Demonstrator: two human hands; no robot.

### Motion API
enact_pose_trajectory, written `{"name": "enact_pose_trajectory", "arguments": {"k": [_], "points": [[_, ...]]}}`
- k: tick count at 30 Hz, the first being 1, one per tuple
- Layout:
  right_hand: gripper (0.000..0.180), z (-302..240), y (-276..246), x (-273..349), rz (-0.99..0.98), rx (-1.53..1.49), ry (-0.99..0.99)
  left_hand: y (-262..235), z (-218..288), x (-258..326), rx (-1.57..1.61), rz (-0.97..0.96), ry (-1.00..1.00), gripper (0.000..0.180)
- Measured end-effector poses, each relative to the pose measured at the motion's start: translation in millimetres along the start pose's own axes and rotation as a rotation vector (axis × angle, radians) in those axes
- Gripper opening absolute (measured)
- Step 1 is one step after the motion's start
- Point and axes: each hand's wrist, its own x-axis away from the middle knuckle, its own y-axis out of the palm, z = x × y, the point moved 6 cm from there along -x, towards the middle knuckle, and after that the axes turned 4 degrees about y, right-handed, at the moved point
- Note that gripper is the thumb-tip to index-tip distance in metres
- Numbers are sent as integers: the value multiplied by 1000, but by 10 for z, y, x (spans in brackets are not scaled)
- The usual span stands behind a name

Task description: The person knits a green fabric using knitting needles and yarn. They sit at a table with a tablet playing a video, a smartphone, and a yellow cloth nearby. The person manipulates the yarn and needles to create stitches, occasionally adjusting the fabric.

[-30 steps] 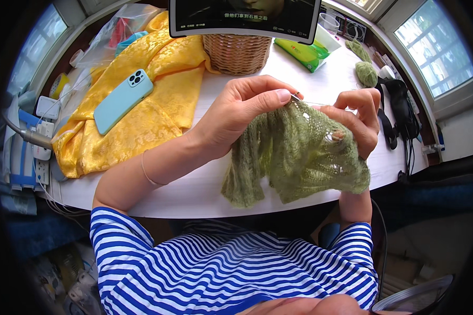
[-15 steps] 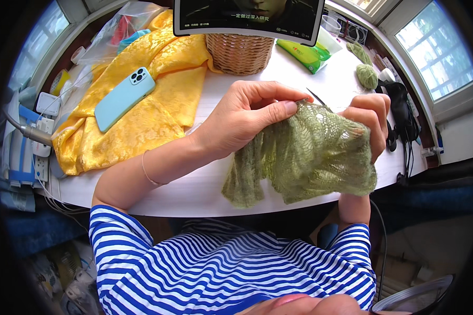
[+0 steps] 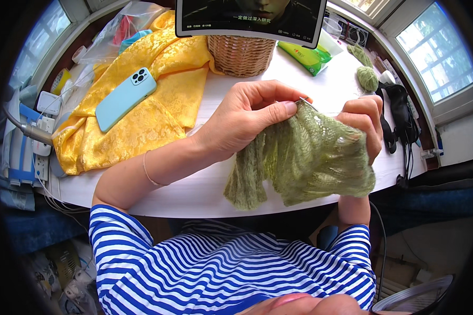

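Left hand (image 3: 247,118) pinches top edge of green lace knitting (image 3: 305,163) at needle tip (image 3: 306,102), fingers closed on fabric. Right hand (image 3: 363,123) clenched around other side of knitting, held above white table (image 3: 194,184). Yarn ball (image 3: 368,77) lies well apart (strand hard to follow). For good stitch: keep both grips light, even tension, work near tip. Yellow cloth (image 3: 142,100) and phone (image 3: 125,98) at left.

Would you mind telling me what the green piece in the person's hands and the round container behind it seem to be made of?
The green knitted piece looks like fuzzy yarn, matte, with open lacy holes. The basket appears to be woven wicker or rattan, tan, showing ribbed strands.
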Motion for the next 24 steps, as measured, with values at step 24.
{"name": "enact_pose_trajectory", "arguments": {"k": [24], "points": [[40, -61, 59, 3, -67, 156, -119, -104, -103, -15, 90, 89, -33, 17]]}}
